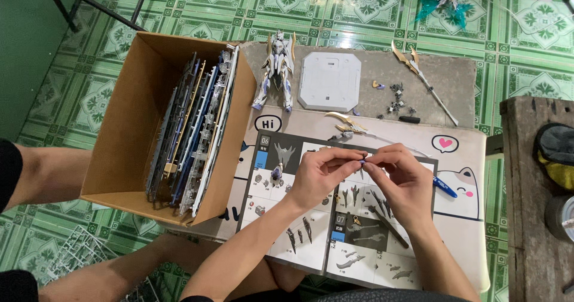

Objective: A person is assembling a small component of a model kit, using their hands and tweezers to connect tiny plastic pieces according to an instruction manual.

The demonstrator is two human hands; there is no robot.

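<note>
Green patterned floor tiles (239, 3) are seen all around a low table (460, 140) that is covered with a cartoon-printed mat. An open instruction booklet (311, 242) is laid on this mat, below the hands. Above the booklet, the left hand (320, 173) and the right hand (403, 179) are brought together, and a very small dark part (363, 158) is pinched between the fingertips of both. The fingers of each hand are pressed together on it; its exact shape cannot be told, because it is mostly covered.

To the left, a cardboard box (119, 135) is stood, filled with plastic part frames (191, 129) set on edge. At the far side of the table a white and blue model figure (276, 69) is laid on its back, just beside a white hexagonal base plate (330, 81). Further right, a long gold and white lance piece (421, 78) and a few tiny grey parts (397, 102) are scattered. A blue pen-like tool (443, 187) is partly hidden behind the right hand.

For this step to be done well, the small part should probably be held above the booklet, so that it is caught there if it slips. Light and even pressure is advised, since thin pieces may be bent or snapped. The orientation is best compared with the printed diagram before any force is given.
</note>
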